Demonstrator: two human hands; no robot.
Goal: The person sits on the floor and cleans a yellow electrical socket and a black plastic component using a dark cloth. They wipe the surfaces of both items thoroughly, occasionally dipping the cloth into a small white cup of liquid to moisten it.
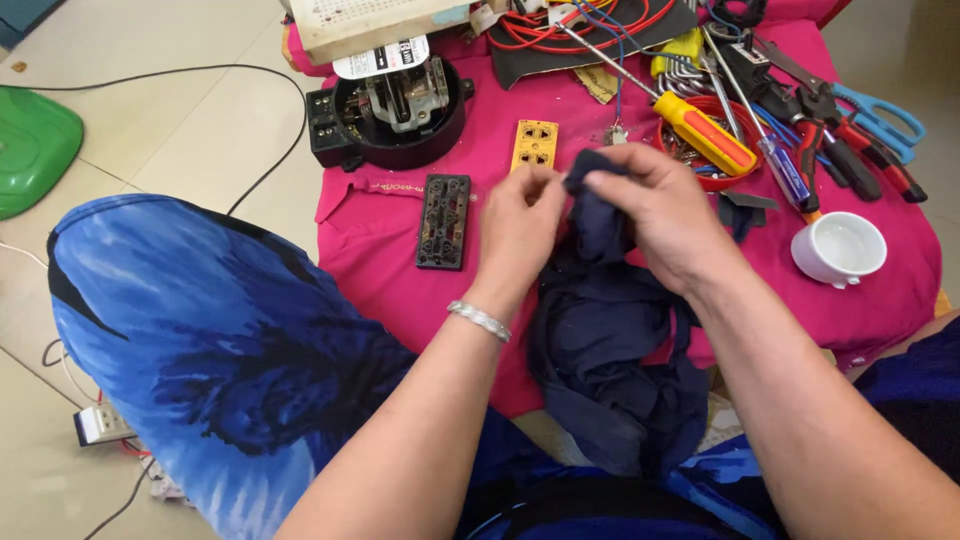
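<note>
The right hand [665, 215] pinches the top end of a dark blue cloth [610, 350], its grip closed on the bunched fabric. The left hand [520, 225] sits just left of it, fingertips curled together at the same bunch; whether they hold anything small I cannot tell. The cloth hangs from the grip toward the near side, its long axis running far to near, the bulk heaped on the pink cloth [400, 270] and the lap. A yellow socket plate [535, 145] lies just beyond the hands, a black socket plate [444, 222] left.
</note>
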